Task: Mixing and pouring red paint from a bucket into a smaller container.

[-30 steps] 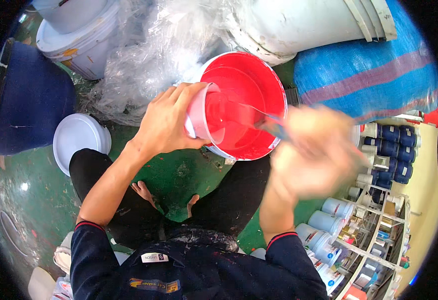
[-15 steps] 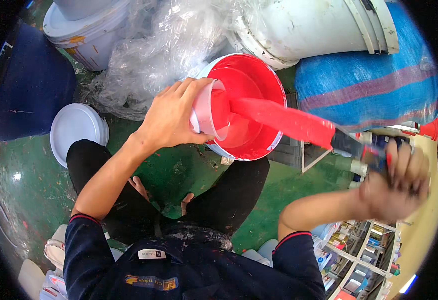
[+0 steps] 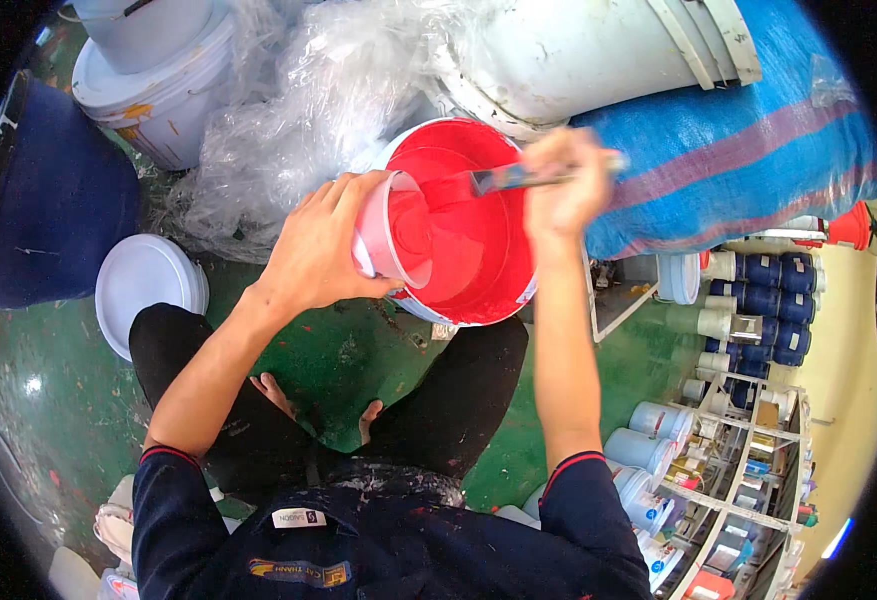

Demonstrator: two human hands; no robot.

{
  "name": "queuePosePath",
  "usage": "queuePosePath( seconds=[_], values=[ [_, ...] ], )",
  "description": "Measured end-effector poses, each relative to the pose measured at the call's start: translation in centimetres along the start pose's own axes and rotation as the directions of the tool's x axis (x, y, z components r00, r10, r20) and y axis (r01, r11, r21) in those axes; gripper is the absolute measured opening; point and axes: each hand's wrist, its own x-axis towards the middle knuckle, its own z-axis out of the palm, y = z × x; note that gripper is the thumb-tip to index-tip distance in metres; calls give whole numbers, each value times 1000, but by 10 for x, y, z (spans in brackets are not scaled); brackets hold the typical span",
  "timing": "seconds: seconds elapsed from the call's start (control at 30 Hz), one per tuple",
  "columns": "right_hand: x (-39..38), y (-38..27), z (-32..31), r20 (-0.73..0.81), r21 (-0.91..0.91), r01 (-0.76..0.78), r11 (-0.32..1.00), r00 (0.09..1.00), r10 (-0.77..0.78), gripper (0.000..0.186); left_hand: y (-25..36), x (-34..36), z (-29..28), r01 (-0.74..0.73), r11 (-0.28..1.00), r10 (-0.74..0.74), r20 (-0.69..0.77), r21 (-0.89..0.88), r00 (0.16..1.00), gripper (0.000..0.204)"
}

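My left hand (image 3: 313, 240) grips a translucent plastic cup (image 3: 391, 225), tilted over a white bucket (image 3: 473, 260) with red paint inside, its mouth toward the middle of the bucket. The cup's inside is coated red. My right hand (image 3: 565, 190), slightly blurred, is closed on the handle of a flat paint tool (image 3: 501, 179) above the bucket's right half. The tool's red-coated end is by the cup's mouth, over the paint; whether it touches either cannot be made out.
Crumpled clear plastic (image 3: 278, 130), white buckets (image 3: 578, 55) and a blue woven sack (image 3: 718, 170) lie beyond the bucket. A navy tub (image 3: 48, 200) and white lid (image 3: 143, 290) are left. Shelving (image 3: 748, 460) with containers stands right. My legs straddle the green floor (image 3: 308, 350).
The tool went out rightward carrying thick red paint, then came back left and up over the bucket with my right hand. My left hand and cup shifted slightly left.
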Motion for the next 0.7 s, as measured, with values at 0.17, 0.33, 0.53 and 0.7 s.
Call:
queuePosePath(
  seconds=[0.17, 0.33, 0.53, 0.7],
  values=[
    [1, -145, 22, 232, 27, 65, 998, 970, -69, 27, -3, 1, 0, -12, 1000, 12, 5, -8, 1000, 87],
    [-48, -194, 49, 337, 233, 42, 972, 934, -121, 26, -5, 1, 1, 2, 1000, -2, -9, -26, 1000, 86],
    [-68, -24, 37, 63, 24, 45, 999, 997, -46, 20, -5, -1, 1, 9, 1000, -10, -8, -25, 1000, 86],
    [-42, 72, 1, 204, -27, -141, 990, 969, 143, 39, -4, 0, 0, 1, 1000, -1, -1, -26, 1000, 86]
  ],
)
